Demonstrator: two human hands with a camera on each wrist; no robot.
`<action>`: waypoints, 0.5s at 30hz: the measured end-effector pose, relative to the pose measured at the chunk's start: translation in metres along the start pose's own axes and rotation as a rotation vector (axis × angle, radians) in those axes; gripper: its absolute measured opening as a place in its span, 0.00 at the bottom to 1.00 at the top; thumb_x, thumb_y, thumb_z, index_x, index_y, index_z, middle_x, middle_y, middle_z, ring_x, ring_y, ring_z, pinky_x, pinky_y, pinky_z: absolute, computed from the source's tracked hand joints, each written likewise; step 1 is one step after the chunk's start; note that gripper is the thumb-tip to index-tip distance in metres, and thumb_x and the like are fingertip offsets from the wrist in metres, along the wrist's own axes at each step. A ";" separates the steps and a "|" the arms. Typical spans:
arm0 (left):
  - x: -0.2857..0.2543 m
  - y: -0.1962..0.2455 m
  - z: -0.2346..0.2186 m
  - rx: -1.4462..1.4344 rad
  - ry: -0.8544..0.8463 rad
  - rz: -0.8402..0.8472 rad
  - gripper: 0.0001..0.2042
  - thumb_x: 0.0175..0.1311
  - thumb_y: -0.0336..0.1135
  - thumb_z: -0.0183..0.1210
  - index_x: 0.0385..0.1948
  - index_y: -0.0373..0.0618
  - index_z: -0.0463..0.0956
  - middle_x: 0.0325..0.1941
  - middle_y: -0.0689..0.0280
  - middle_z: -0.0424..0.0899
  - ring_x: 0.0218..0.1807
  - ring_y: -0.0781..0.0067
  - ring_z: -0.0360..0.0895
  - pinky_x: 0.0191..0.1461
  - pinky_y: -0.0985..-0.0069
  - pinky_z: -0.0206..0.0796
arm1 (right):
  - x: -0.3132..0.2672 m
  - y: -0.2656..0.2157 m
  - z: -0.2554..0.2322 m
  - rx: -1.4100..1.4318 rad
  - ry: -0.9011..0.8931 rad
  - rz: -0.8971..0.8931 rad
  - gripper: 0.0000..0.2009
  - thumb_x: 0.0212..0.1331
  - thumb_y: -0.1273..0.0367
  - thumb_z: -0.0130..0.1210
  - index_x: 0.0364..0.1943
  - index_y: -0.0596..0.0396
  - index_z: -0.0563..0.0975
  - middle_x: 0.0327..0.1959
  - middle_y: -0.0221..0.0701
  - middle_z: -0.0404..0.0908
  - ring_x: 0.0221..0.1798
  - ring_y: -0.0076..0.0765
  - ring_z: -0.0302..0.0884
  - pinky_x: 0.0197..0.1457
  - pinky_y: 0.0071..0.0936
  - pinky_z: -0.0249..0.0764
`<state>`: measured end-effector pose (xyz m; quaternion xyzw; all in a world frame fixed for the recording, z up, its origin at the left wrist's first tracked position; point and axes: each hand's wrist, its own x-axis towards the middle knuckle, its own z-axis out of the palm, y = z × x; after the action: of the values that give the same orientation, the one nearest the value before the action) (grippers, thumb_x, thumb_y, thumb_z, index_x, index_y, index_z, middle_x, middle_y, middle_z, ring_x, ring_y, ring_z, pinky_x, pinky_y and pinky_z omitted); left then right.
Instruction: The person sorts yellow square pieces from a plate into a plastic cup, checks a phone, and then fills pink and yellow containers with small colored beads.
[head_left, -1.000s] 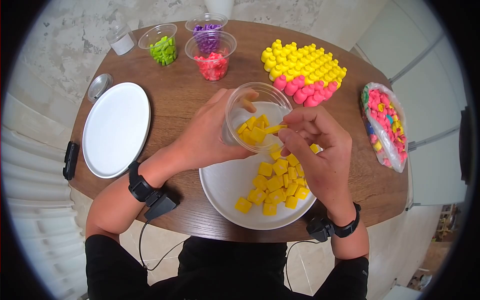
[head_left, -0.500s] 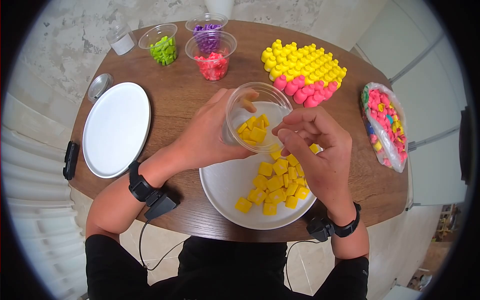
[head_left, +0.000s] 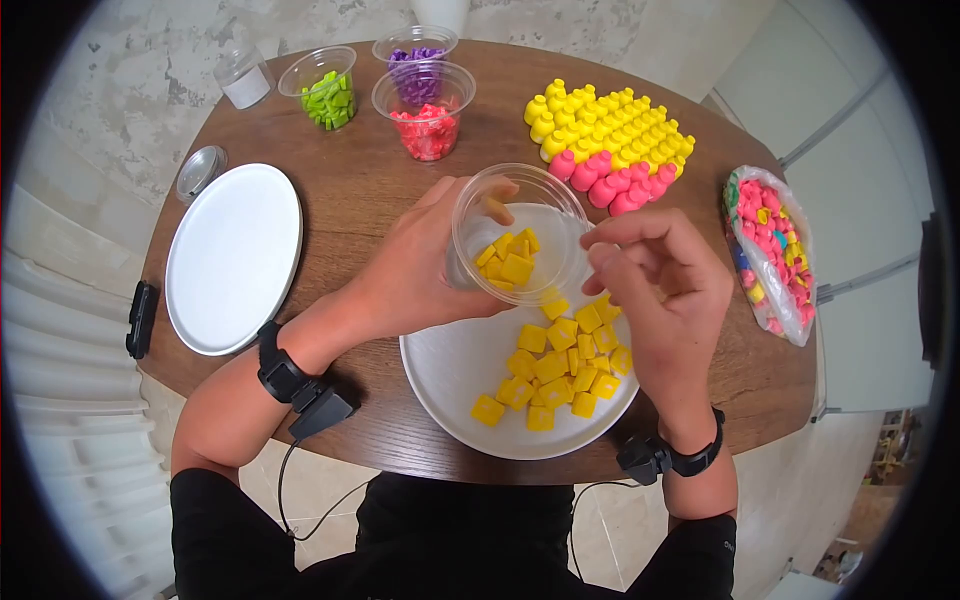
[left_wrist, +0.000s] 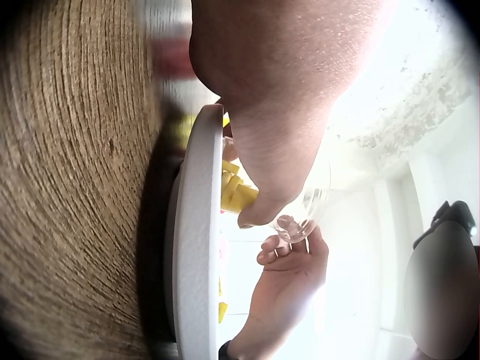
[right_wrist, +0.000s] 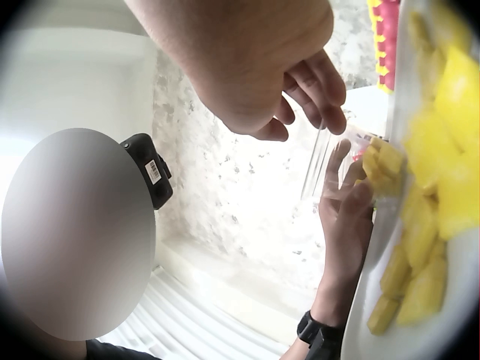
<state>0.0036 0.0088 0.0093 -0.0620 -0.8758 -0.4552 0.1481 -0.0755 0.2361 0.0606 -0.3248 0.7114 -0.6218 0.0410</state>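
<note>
In the head view the left hand (head_left: pixel 410 262) grips a clear plastic cup (head_left: pixel 468 262), tilted over the near plate, with several yellow square pieces (head_left: pixel 516 268) inside. The right hand (head_left: pixel 668 300) hovers at the cup's right rim, its fingers loosely bent and nothing visible between them. Many yellow squares (head_left: pixel 550 367) lie on the white plate (head_left: pixel 440 400) beneath both hands. The right wrist view shows the right hand (right_wrist: pixel 255 75) above the cup's rim, apart from the yellow squares (right_wrist: pixel 427 150) on the plate.
An empty white plate (head_left: pixel 232 260) lies at the left. Cups of green (head_left: pixel 328 100), purple (head_left: pixel 417 78) and pink pieces (head_left: pixel 426 132) stand at the back. Yellow bottles (head_left: pixel 600 120) and pink ones (head_left: pixel 612 184) stand back right; a bag of coloured pieces (head_left: pixel 775 250) is far right.
The yellow piece pinched by the right hand a second ago left its fingers by half a second ago. The right hand has since moved slightly right, away from the cup. The left hand stays put.
</note>
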 end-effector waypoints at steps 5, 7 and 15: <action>0.001 0.000 0.000 0.031 0.006 0.003 0.43 0.40 0.32 0.82 0.65 0.43 0.71 0.66 0.61 0.79 0.69 0.60 0.76 0.75 0.64 0.66 | 0.005 0.004 -0.010 -0.029 0.036 0.087 0.04 0.61 0.79 0.63 0.39 0.61 0.82 0.36 0.27 0.86 0.31 0.15 0.79 0.33 0.17 0.71; 0.001 -0.001 -0.001 0.068 -0.004 0.004 0.42 0.40 0.33 0.82 0.65 0.44 0.72 0.67 0.61 0.79 0.70 0.59 0.75 0.75 0.63 0.65 | 0.007 0.009 -0.016 -0.094 0.011 0.136 0.04 0.60 0.78 0.63 0.38 0.60 0.83 0.35 0.29 0.87 0.30 0.17 0.80 0.33 0.20 0.72; 0.001 -0.001 0.002 0.029 0.029 0.024 0.40 0.40 0.35 0.82 0.62 0.45 0.75 0.67 0.61 0.78 0.71 0.58 0.75 0.75 0.62 0.65 | 0.005 0.001 -0.012 -0.684 -0.457 0.128 0.13 0.54 0.63 0.72 0.38 0.57 0.84 0.36 0.40 0.85 0.37 0.49 0.85 0.42 0.43 0.78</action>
<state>0.0021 0.0098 0.0082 -0.0638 -0.8793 -0.4414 0.1672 -0.0852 0.2440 0.0638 -0.4044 0.8684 -0.2576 0.1262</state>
